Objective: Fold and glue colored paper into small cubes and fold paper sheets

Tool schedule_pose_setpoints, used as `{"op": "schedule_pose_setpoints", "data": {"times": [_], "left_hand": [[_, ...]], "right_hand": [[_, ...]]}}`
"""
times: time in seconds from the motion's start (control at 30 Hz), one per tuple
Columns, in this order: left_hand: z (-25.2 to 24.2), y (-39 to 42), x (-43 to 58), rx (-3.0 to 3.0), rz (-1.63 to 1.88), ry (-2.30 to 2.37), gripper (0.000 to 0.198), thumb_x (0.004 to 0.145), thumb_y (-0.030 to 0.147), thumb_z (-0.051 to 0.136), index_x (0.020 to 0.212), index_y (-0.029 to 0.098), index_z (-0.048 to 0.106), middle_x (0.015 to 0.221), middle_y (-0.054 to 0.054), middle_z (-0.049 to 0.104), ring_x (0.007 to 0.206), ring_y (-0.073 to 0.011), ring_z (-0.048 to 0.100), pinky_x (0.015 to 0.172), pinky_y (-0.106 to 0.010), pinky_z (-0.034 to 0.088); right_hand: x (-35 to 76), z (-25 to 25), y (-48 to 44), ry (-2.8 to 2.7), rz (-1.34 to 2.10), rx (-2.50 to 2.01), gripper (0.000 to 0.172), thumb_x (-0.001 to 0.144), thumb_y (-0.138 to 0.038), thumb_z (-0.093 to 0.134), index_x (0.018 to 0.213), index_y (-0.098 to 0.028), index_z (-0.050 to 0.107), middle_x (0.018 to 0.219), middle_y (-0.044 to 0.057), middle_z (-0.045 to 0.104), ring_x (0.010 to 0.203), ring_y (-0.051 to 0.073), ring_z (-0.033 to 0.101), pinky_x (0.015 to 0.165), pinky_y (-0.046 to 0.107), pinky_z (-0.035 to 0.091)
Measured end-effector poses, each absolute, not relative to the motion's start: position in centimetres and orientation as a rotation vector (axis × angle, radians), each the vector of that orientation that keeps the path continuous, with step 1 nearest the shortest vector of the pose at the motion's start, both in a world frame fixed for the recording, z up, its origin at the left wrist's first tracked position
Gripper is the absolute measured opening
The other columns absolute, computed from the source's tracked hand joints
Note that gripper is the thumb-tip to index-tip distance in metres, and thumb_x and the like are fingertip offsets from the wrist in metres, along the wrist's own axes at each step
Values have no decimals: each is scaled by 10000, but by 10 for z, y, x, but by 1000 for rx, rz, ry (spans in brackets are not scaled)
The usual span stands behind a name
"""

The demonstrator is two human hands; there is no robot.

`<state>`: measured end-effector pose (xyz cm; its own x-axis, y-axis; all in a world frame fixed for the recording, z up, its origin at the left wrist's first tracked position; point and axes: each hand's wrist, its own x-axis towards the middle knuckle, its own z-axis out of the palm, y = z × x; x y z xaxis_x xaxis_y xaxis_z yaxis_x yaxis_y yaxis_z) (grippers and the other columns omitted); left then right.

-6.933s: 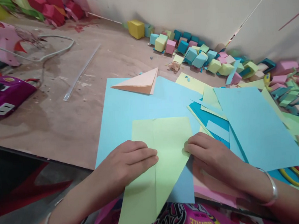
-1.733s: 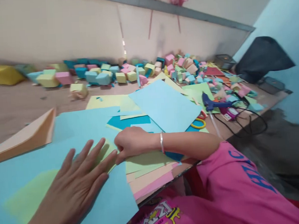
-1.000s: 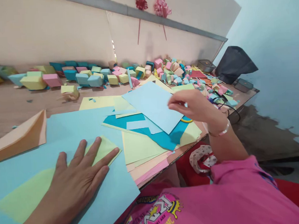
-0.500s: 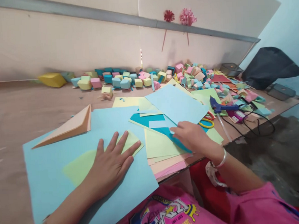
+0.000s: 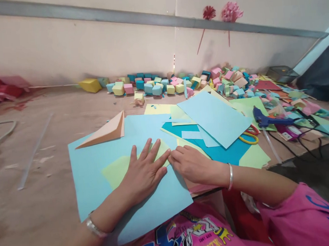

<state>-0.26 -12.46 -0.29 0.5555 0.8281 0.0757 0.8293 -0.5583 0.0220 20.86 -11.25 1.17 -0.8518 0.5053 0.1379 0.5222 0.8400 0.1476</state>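
My left hand (image 5: 145, 172) lies flat with its fingers spread on a yellow-green paper (image 5: 114, 172), which rests on a large light blue sheet (image 5: 91, 194). Beside its index fingertip, my right hand (image 5: 192, 164) has its fingers curled together at the green paper's right corner; what they pinch, if anything, is hidden. A folded peach paper (image 5: 108, 132) sits at the back of the blue sheet. Right of the hands, a smaller light blue sheet (image 5: 214, 118) lies over teal paper (image 5: 233, 154) and yellow-green sheets.
Many small coloured paper boxes (image 5: 157, 89) line the wall. At the right are yellow-handled scissors (image 5: 249, 138), a blue glue gun (image 5: 270, 120) with a black cable, and paper scraps. A clear stick (image 5: 34, 155) lies at the left. Two paper flowers (image 5: 231, 12) hang above.
My right hand has moved left from the small blue sheet to beside my left hand's fingertips. My left hand remains spread on the green paper. The camera view has shifted left.
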Motion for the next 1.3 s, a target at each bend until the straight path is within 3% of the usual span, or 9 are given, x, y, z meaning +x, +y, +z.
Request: {"op": "schedule_pose_setpoints", "data": {"times": [0.17,0.37,0.6,0.77,0.9,1.0,1.07,1.13,1.3], "left_hand": [[10,-138,-1,-2608,-178,-1438,585,844,675,476,1372,425,467,1586,10,261,1478,-337,114,1125,-679,-92],[17,-153,-10,-2448,-84,-1545,552,849,624,531,1322,339,541,1570,-9,295,1480,-340,97,1111,-675,-152],[16,-160,-40,-2247,39,-1699,449,934,443,496,1334,245,542,1566,-52,298,1483,-346,41,1114,-696,-90],[20,-162,-35,-2169,-65,-1764,442,991,342,316,1323,164,548,1546,-103,335,1475,-342,124,1106,-709,-71],[12,-165,-13,-2297,-196,-1711,531,989,347,248,1374,69,486,1565,-148,273,1463,-352,172,1133,-661,105],[-4,-169,-2,-2447,-191,-1692,561,970,425,267,1391,132,494,1542,-135,334,1428,-375,268,1083,-629,265],[-13,-172,0,-2460,-189,-1731,567,963,426,257,1413,154,472,1534,-124,355,1419,-357,298,1084,-605,281],[-18,-173,-1,-2451,-218,-1742,581,953,437,253,1418,161,467,1537,-116,351,1426,-344,289,1099,-592,265],[-17,-172,-4,-2453,-255,-1715,606,934,460,249,1388,156,509,1516,-125,388,1420,-352,299,1100,-593,255]], "right_hand": [[210,14,-114,-2888,-272,-826,180,929,-82,433,962,-99,609,882,95,585,809,211,429,635,346,237],[213,12,-115,-2876,-248,-823,169,925,-99,463,1011,-101,609,946,105,593,828,218,438,657,351,236],[215,10,-115,-2880,-200,-840,198,898,-37,429,975,-103,599,964,124,588,822,213,429,666,351,240],[208,16,-114,-2940,-91,-886,199,895,-27,404,958,-101,577,933,117,575,812,205,440,657,345,282],[207,29,-113,-3008,-34,-888,204,936,-79,391,1000,-99,583,963,113,597,861,219,503,672,347,355],[225,36,-111,-2935,-115,-964,251,972,-141,378,1127,-107,573,1152,148,598,1027,236,533,802,368,414],[247,36,-109,-2807,-243,-1202,321,971,-186,415,1262,-92,512,1310,199,530,1159,256,502,929,405,401],[273,33,-107,-2648,-354,-1570,436,950,-216,469,1355,-57,437,1337,249,506,1197,282,500,985,438,382],[316,24,-99,-2427,-402,-2206,477,916,-60,384,1391,-73,424,998,190,674,883,261,657,728,356,468]]}}
